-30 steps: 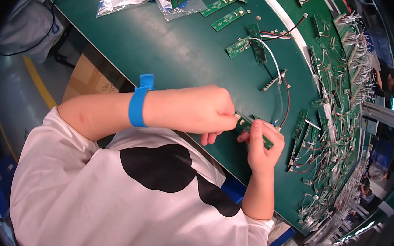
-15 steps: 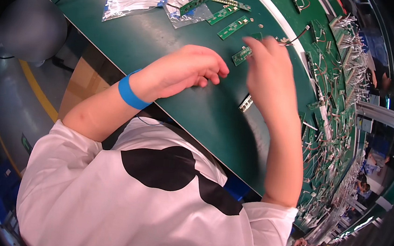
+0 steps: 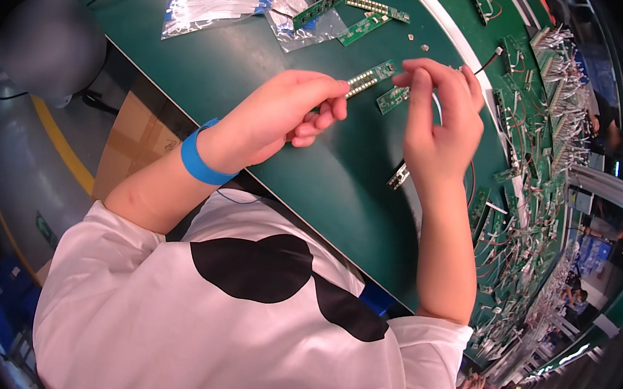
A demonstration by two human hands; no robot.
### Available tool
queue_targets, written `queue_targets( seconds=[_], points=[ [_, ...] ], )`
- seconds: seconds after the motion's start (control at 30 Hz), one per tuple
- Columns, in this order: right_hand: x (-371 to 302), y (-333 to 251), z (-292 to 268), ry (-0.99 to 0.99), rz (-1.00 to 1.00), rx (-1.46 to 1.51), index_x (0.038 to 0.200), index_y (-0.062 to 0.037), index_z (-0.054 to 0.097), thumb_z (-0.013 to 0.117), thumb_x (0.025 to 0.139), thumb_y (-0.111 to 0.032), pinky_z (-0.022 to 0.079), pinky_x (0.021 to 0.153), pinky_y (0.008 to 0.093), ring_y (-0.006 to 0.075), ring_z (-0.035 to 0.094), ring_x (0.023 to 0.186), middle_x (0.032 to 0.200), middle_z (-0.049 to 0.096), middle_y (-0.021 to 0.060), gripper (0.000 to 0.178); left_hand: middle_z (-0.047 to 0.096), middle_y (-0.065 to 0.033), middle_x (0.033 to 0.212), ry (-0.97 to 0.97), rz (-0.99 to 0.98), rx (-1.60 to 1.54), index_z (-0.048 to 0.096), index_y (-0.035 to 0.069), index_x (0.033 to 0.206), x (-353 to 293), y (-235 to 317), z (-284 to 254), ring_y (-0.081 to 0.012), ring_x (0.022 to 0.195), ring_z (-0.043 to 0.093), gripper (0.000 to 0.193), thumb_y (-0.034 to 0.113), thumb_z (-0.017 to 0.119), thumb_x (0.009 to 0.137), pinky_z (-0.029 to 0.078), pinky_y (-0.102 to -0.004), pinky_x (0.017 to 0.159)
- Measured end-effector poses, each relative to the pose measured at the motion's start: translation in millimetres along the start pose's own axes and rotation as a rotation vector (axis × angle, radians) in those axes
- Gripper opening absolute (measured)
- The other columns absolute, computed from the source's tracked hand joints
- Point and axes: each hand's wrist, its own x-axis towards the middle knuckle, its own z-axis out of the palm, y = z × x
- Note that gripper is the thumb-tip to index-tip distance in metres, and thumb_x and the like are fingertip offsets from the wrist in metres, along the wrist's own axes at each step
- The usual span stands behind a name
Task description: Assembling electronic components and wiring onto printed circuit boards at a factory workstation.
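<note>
My left hand (image 3: 289, 115), with a blue band at its wrist, pinches the end of a narrow green circuit board (image 3: 363, 82) between thumb and fingers. Two rows of pale squares run along that board, which points up and to the right. My right hand (image 3: 448, 114) is raised just right of it, its thumb tip near the bent fingers. Whatever may be between them is hidden. Another small green board (image 3: 391, 100) lies on the table beside the right fingertips, partly covered. Past that hand, a dark cable with a white connector (image 3: 498, 51) sticks out.
A clear bag of white strips with blue ends (image 3: 217, 5) lies at the far left of the green table (image 3: 141, 24). Several boards (image 3: 363, 30) rest at the back. A white rail (image 3: 445, 21) curves past, with many wired boards (image 3: 529, 162) beyond it at right.
My left hand, empty before, now holds the circuit board with pale squares. One board is gone from the back group. My right hand has turned, its fingers bending toward the left hand.
</note>
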Motion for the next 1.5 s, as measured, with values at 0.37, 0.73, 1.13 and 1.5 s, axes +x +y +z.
queue_targets(
  seconds=[0.37, 0.73, 1.13, 1.5],
  points=[
    [-0.4, 20.1, 24.7, -0.350, -0.281, -0.402, 0.097, -0.0115, 0.062, 0.065, 0.076, -0.013, 0.016, 0.105, 0.0523, 0.0195, 0.048, 0.115, 0.104, 0.059, -0.0023, 0.021, 0.045, 0.0020, 0.060, 0.165, 0.278, -0.086, 0.057, 0.001, 0.078, -6.3, -6.7, -12.7, -0.0050, 0.048, 0.035, 0.020, 0.017, 0.051, 0.088, 0.029, -0.0204, 0.044],
    [-16.5, -45.4, -38.5, 0.152, 0.798, 1.200, 0.094, 0.0001, 0.057, 0.054, 0.090, -0.011, 0.033, 0.036, 0.0172, 0.0077, 0.047, 0.041, 0.072, 0.061, 0.0067, 0.012, 0.048, 0.0018, 0.067, -0.082, 0.350, 0.234, 0.054, 0.002, 0.077, -20.6, -9.5, 14.7, -0.0029, 0.054, 0.038, 0.015, 0.013, 0.054, 0.087, 0.031, -0.0182, 0.048],
    [-67.6, -55.0, -64.7, 0.269, 0.901, 1.147, 0.091, 0.0001, 0.051, 0.044, 0.095, -0.018, 0.039, 0.046, 0.0215, 0.0101, 0.045, 0.044, 0.059, 0.053, 0.0068, 0.020, 0.047, -0.0084, 0.059, -0.418, 0.664, 0.758, 0.057, -0.002, 0.069, -26.0, -15.8, 63.2, -0.0223, 0.054, 0.048, 0.009, -0.003, 0.064, 0.075, 0.033, -0.0301, 0.048],
    [-107.8, -17.0, -81.5, -0.001, 1.052, 1.749, 0.079, 0.0026, 0.053, 0.037, 0.096, -0.026, 0.039, 0.029, 0.0272, 0.0242, 0.049, 0.031, 0.057, 0.058, 0.0182, 0.037, 0.061, -0.0060, 0.069, -0.677, -0.098, 0.697, 0.066, -0.003, 0.080, -21.7, -2.3, 80.2, -0.0092, 0.059, 0.053, 0.007, 0.000, 0.059, 0.081, 0.036, -0.0223, 0.050]
  ],
)
